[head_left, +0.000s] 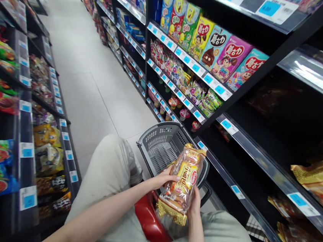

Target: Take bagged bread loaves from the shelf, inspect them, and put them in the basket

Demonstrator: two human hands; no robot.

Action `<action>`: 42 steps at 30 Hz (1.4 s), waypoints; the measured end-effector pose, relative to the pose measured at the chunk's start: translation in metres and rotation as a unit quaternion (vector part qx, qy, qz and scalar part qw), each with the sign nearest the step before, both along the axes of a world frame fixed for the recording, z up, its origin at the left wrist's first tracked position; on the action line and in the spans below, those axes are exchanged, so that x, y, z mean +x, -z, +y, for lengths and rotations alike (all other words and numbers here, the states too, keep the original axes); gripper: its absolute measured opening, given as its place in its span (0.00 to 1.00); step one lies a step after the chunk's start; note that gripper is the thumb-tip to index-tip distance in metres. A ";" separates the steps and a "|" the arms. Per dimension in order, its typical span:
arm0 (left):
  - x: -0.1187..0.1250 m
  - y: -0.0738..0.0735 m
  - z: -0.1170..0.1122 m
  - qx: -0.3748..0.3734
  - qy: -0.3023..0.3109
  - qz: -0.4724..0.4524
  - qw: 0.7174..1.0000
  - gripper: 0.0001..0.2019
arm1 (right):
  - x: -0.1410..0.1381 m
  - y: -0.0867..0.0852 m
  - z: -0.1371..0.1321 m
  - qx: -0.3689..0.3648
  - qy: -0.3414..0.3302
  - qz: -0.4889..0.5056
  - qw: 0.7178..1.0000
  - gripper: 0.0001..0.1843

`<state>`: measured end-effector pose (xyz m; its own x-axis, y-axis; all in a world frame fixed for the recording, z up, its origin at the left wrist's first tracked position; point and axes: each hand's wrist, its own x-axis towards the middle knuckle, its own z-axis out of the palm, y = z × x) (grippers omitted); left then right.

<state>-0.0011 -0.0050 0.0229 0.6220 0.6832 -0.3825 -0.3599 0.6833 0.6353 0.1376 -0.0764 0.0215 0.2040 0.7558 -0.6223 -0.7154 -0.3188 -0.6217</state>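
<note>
A clear and gold bag of bread [182, 181], with a yellow label and red logo, is held between both hands above my lap. My left hand [165, 178] grips its left side, thumb lying over the front. My right hand [195, 201] supports the lower right edge, its fingers mostly hidden behind the bag. Just beyond the bag stands a grey plastic shopping basket [158, 151], partly covered by it; the visible part of its slatted floor is bare. A glossy red part [151, 220] lies between my knees, below the bag.
Snack boxes [210, 45] line the shelf ahead, with small bags and cups on the tiers below. To the right, a dark shelf holds gold bread bags [322, 180]. Bagged snacks [47, 134] fill the left shelves. A tiled aisle [80, 74] runs between.
</note>
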 end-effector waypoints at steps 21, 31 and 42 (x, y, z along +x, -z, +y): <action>0.002 0.008 0.003 0.015 -0.072 0.050 0.996 0.25 | 0.006 0.007 -0.003 0.038 -0.022 -0.037 0.998 0.27; 0.002 0.001 0.003 0.019 -0.077 0.061 0.995 0.25 | 0.000 0.000 -0.003 0.045 -0.004 -0.037 0.998 0.24; 0.003 0.009 0.005 0.000 -0.078 0.123 0.989 0.26 | -0.005 0.004 -0.002 0.002 -0.020 0.008 1.000 0.24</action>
<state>0.0024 -0.0003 0.0137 0.3971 0.7630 -0.5101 -0.2944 0.6323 0.7166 0.1325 -0.0781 0.0175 0.1629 0.7658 -0.6221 -0.7116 -0.3456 -0.6118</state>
